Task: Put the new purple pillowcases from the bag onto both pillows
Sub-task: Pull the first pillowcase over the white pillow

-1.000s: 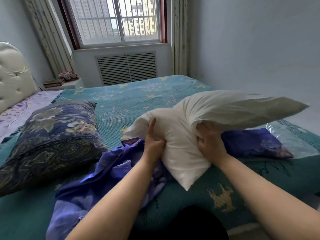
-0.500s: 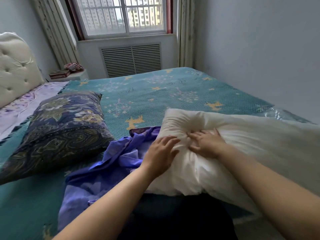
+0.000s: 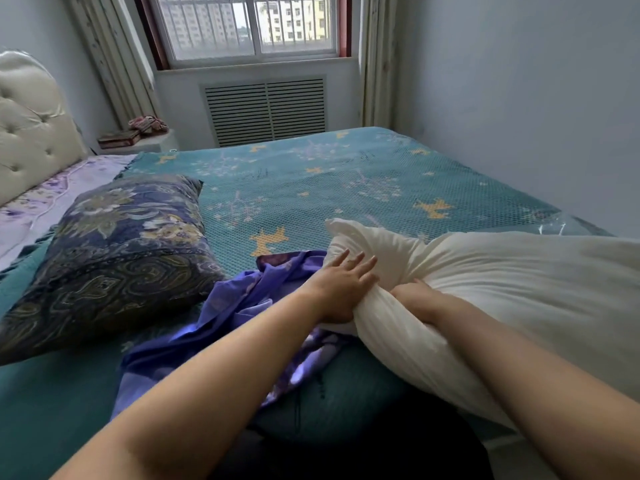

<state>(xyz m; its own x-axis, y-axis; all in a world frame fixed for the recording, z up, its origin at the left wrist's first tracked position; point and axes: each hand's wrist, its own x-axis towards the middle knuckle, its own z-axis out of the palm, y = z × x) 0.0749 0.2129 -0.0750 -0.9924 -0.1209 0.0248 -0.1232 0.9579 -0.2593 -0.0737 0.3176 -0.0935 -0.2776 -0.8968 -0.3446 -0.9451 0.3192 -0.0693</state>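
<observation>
A dark navy paisley-and-floral pillow [image 3: 107, 261] lies on the left of the bed, well apart from the hands, its far corner pointing toward the window. Between it and the person, a purple pillowcase [image 3: 221, 327] is crumpled loosely on the bed, partly covered by the left forearm and running under the near end of the bare white pillow [image 3: 502, 292], which fills the right side of the view. The left hand [image 3: 341, 289] rests against the pinched-in waist of the white pillow with its fingers spread and extended, palm against the fabric, not closed on anything. The right hand [image 3: 414, 296] is sunk into the fold of the same pillow; its grip seems closed on a bunch of the white fabric, though the fingers are hidden by the cloth. A strip of clear plastic [image 3: 557, 225], possibly the bag, shows at the bed's right edge behind the pillow. The bed is covered by a teal coverlet [image 3: 311, 181] with yellow and lilac motifs; a lilac floral sheet [image 3: 45, 202] and a cream tufted headboard [image 3: 31, 129] are at the left. Beyond are a barred window [image 3: 249, 26], a slatted radiator cover [image 3: 265, 110], curtains, and a small nightstand [image 3: 145, 142] carrying a book and a bundle of cloth.
</observation>
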